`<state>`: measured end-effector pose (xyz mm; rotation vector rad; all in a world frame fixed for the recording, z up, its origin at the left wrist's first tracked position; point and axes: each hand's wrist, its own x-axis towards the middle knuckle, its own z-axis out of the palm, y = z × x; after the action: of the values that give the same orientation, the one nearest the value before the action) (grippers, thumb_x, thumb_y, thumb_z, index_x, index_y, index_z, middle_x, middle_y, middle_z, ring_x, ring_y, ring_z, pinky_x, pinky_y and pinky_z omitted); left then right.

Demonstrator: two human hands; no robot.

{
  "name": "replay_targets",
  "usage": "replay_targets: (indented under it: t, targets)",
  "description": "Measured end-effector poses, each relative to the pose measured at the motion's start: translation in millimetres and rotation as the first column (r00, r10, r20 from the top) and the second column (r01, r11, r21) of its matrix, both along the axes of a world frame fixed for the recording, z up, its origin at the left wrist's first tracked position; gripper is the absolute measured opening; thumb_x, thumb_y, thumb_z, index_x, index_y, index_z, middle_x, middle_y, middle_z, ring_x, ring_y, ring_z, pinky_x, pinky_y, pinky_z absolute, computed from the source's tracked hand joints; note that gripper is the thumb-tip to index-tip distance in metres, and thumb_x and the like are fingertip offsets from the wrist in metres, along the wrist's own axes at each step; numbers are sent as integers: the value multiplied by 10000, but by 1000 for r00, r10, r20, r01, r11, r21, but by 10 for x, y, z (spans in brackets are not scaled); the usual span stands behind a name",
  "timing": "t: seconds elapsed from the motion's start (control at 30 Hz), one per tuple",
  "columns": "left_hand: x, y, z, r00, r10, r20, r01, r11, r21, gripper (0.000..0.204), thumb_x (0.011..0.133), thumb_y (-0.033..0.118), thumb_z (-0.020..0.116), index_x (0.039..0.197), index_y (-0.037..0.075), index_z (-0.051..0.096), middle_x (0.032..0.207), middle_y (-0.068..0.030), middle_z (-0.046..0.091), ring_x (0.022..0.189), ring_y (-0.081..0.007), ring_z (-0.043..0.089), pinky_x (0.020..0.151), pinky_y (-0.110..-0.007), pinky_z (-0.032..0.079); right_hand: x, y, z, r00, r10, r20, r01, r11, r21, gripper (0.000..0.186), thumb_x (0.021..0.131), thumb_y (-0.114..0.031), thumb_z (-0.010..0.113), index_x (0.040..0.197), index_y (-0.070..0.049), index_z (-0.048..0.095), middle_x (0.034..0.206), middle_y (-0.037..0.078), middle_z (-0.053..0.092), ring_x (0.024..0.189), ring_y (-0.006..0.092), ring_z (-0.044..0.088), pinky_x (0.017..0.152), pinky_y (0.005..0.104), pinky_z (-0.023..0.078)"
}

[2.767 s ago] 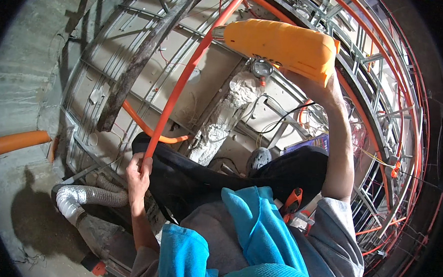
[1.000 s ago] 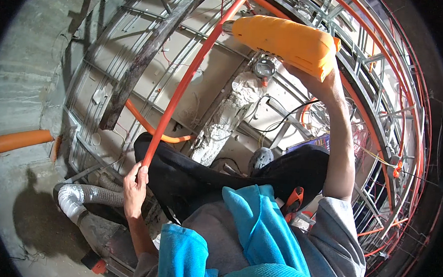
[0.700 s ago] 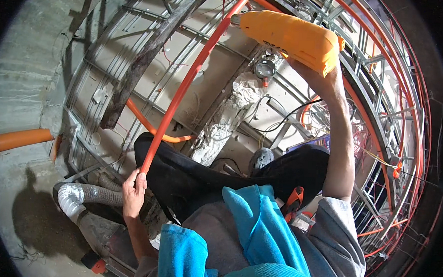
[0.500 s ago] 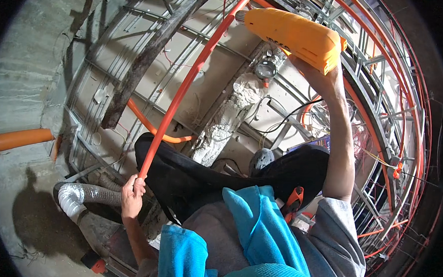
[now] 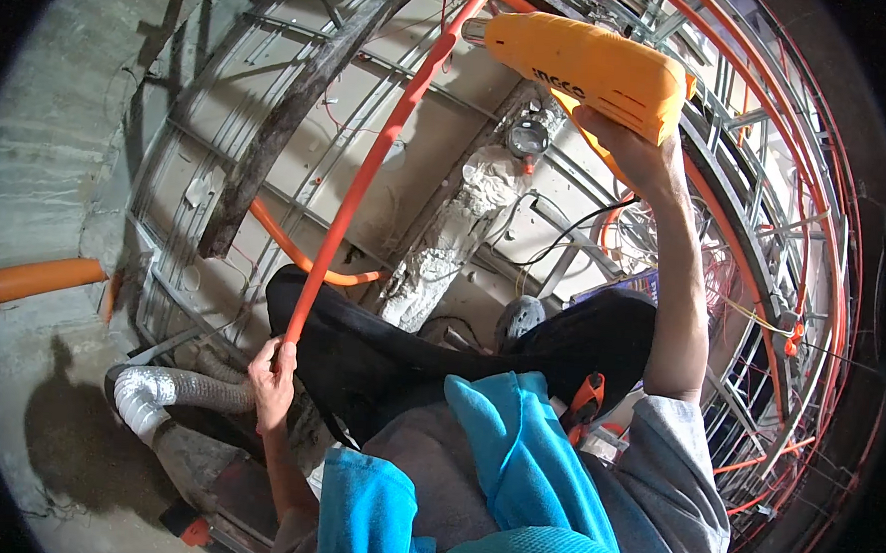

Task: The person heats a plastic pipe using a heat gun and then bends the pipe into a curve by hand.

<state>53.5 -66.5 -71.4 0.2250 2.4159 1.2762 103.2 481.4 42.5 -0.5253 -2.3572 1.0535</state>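
Observation:
My right hand [image 5: 638, 147] grips an orange heat gun [image 5: 590, 59] raised at the upper middle; its metal nozzle [image 5: 476, 31] points left, at or very near an upper stretch of a long red conduit [image 5: 368, 177]. My left hand [image 5: 272, 378] is closed round the lower end of that conduit, which runs diagonally up past the nozzle and out of view at the top. Part of the conduit near the nozzle looks uneven. An orange-handled tool [image 5: 587, 399] lies by my right hip, and a blue cloth [image 5: 505, 430] drapes over me.
Metal framing [image 5: 183, 173], a dark beam [image 5: 280, 128], orange conduits [image 5: 32, 280] and loose wires surround me. A plaster-crusted beam [image 5: 434, 256] with a round metal fitting [image 5: 525, 138] lies below the gun. A silver flexible duct [image 5: 151, 391] bends beside a concrete wall [image 5: 50, 136] at left.
The heat gun in my right hand has moved up and to the right along the red conduit. My left hand and the conduit's lower end have shifted slightly.

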Motion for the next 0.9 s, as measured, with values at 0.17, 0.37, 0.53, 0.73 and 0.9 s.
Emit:
replay_targets:
  t: [0.17,0.37,0.53,0.73,0.9]
  targets:
    - [-63,181,28,999,11,34,-10,1000,-16,290,1020,260,606,1026,-21,682,672,27,489,624,-62,452,548,-261,363,25,-68,81,999,39,21,-40,998,42,391,822,-243,835,1137,-61,691,998,39,712,870,124,655,772,290,546]
    - [-159,382,-54,999,-18,-39,18,1000,16,285,1013,248,616,1030,-29,678,648,33,479,599,-61,429,527,-263,340,62,-85,99,997,62,48,-64,997,40,372,818,-222,842,1121,-61,697,1009,38,722,915,129,669,807,293,552]
    - [-257,541,-119,998,-27,-60,31,997,76,275,1016,239,618,1025,-29,680,645,37,471,599,-62,414,524,-263,331,68,-87,60,991,85,102,-93,993,75,372,819,-196,820,1141,-65,688,1023,62,734,929,157,692,832,314,563]
    - [-354,813,-39,995,-76,-69,82,993,87,315,1016,282,631,1041,-30,667,703,25,498,634,-61,422,541,-250,338,60,-162,85,978,93,187,-113,988,101,392,796,-195,807,1142,-60,681,1008,87,740,902,192,711,822,337,578]
    - [-400,1047,-55,960,-121,-253,148,985,90,291,982,247,688,1063,-30,651,728,19,517,655,-56,426,561,-230,352,73,-148,45,968,179,175,-194,979,70,384,791,-228,809,1116,-61,691,961,91,742,866,208,716,797,345,584]
